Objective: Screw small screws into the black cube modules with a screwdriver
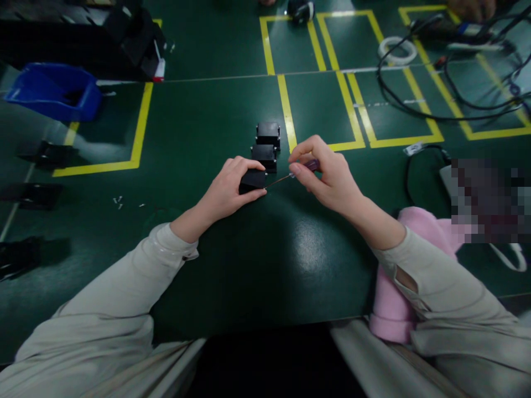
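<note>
My left hand (232,188) grips a small black box-shaped part (253,181) on the green tabletop, thumb along its near side and fingers over its far side. A thin screwdriver (311,165) with a dark reddish handle is held in my right hand (321,171). Its shaft slants down to the left, and the tip meets the right side of the part near my left thumb. Just beyond stand two similar black parts, a nearer one (264,157) and a farther one (267,132), with small shiny screws at their corners.
Several loose screws (119,202) lie left of my left hand. A blue bin (56,91) and black parts (39,196) are farther left. Yellow tape marks the table (199,138). Cables (385,88), a white tape ring (397,51) and another person's hand (473,8) are at far right.
</note>
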Demonstrator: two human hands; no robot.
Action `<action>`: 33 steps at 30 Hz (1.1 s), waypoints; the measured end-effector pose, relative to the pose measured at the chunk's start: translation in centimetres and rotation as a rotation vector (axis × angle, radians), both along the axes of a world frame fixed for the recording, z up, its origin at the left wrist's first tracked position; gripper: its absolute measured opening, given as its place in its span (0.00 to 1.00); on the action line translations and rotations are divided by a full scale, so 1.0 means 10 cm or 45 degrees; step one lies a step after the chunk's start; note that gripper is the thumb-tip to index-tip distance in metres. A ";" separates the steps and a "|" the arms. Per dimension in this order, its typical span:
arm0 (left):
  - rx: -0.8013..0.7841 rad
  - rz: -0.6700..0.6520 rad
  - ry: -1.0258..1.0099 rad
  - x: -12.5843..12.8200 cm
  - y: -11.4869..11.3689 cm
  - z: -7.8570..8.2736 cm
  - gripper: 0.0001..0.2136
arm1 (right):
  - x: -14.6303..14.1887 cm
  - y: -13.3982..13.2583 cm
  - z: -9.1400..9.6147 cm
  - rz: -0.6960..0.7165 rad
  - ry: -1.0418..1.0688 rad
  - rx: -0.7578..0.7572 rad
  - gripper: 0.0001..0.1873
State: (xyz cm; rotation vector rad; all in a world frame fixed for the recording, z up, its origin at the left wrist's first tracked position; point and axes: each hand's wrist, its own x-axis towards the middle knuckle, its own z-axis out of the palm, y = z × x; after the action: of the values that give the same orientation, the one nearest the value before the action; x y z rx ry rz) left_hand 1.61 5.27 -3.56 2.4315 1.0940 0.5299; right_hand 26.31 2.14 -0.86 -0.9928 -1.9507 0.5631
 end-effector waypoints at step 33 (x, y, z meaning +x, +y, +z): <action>0.020 -0.040 -0.017 -0.03 0.03 -0.03 0.19 | 0.01 0.01 0.00 0.039 0.032 -0.010 0.04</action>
State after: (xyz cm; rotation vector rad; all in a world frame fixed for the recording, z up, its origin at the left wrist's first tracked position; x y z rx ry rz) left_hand 1.35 5.53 -3.83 2.4508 1.0485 0.5453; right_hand 26.45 2.25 -0.81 -0.9575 -1.9458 0.5987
